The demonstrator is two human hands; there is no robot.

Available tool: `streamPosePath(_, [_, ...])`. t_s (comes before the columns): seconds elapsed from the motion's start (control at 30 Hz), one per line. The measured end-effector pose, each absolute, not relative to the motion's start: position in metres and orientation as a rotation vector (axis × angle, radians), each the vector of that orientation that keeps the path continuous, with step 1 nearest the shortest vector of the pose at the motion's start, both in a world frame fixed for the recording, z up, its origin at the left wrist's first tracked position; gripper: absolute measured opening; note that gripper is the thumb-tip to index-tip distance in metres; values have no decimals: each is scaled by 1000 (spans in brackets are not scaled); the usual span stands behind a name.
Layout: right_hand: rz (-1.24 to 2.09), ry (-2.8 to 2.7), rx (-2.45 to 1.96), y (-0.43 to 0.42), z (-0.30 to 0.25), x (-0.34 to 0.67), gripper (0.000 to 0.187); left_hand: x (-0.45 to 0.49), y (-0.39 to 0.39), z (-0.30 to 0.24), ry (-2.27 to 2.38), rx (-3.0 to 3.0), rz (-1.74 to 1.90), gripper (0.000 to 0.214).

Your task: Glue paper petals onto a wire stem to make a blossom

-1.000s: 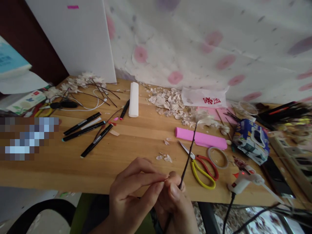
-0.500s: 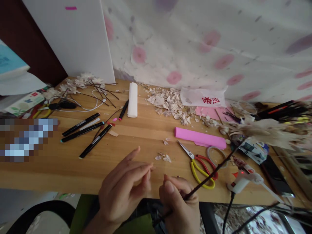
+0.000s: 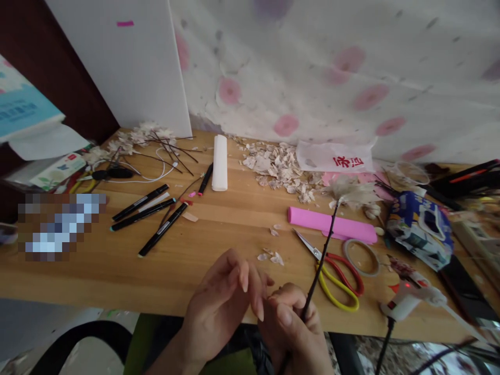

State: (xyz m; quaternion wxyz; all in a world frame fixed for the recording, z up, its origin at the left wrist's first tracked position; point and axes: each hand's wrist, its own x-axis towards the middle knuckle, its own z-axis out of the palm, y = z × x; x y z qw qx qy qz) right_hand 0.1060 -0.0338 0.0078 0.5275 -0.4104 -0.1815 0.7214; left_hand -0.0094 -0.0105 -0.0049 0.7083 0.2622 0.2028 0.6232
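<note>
My right hand (image 3: 295, 323) is closed around a dark, thin flower stem (image 3: 321, 255), which slants up and away over the scissors. At its far end is a pale, feathery flower head (image 3: 353, 191). My left hand (image 3: 226, 307) is beside the right one, its fingers loosely bent and apart, their tips close to the right fingers. No object shows in it. Small pale petals (image 3: 273, 257) lie on the table just beyond my hands. Scissors (image 3: 336, 276) with red and yellow handles rest under the stem, near a roll of tape (image 3: 361, 257).
A white glue gun (image 3: 410, 302) with a red light sits at right, near a blue packet (image 3: 420, 226). A pink roll (image 3: 332, 224) and a petal heap (image 3: 277, 166) lie farther back. Black markers (image 3: 164, 229), a white roll (image 3: 220, 162) and stemmed flowers (image 3: 144, 138) are leftward.
The stem has swung from leaning far right to more upright, its flower head moving left. My left hand has turned, its fingertips now down beside the right hand. The view has shifted slightly.
</note>
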Motion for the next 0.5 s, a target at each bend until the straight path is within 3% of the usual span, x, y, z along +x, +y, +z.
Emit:
streamPosePath(0.23, [1771, -473, -960, -32, 3, 107, 25, -7, -6, 1, 248, 492, 1304, 32])
streamPosePath(0.5, [1753, -524, -1039, -33, 6, 108, 29, -9, -12, 3, 448, 620, 1338, 37])
